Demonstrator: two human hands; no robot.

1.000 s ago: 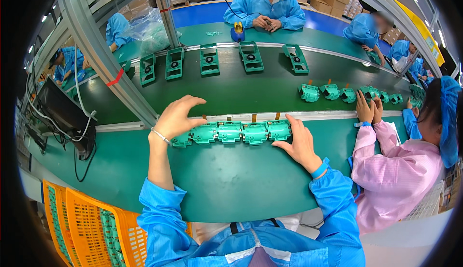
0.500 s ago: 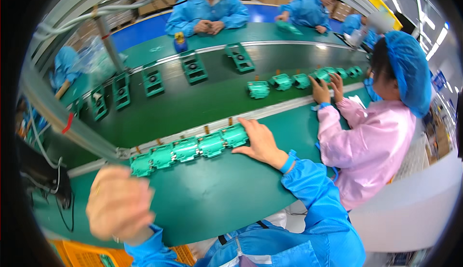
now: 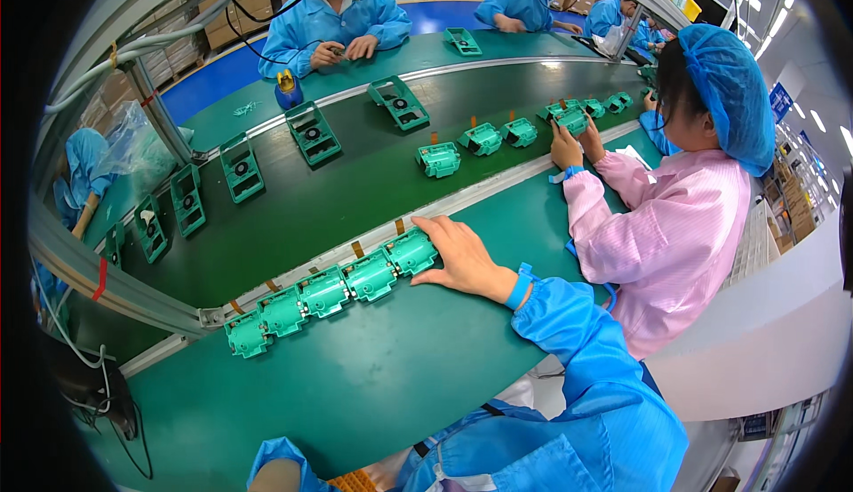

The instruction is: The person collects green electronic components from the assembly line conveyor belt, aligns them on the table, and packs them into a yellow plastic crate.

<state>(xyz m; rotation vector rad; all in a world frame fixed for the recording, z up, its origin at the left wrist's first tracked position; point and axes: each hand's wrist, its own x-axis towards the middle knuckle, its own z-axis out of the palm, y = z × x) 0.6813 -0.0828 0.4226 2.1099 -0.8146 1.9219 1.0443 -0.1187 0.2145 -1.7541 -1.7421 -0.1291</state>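
Note:
A row of several green plastic housings (image 3: 324,291) lies side by side at the near edge of the belt, with small amber strips sticking up behind them. My right hand (image 3: 462,261) is on the rightmost housing (image 3: 411,250). Its fingers lie over the far corner and its thumb at the near corner, gripping the end. Of my left arm only the blue cuff (image 3: 283,453) and a bit of bare wrist show at the lower edge; the hand itself is out of view.
Green frames with black round parts (image 3: 312,133) stand along the belt (image 3: 293,199). At right, a co-worker in pink (image 3: 649,217) holds a housing beside more housings (image 3: 438,161). Other workers in blue sit opposite. A metal post (image 3: 115,274) rises at left.
My left hand has dropped down out of view from the left end of the row. My right hand stays on the rightmost housing. The whole view has shifted a little.

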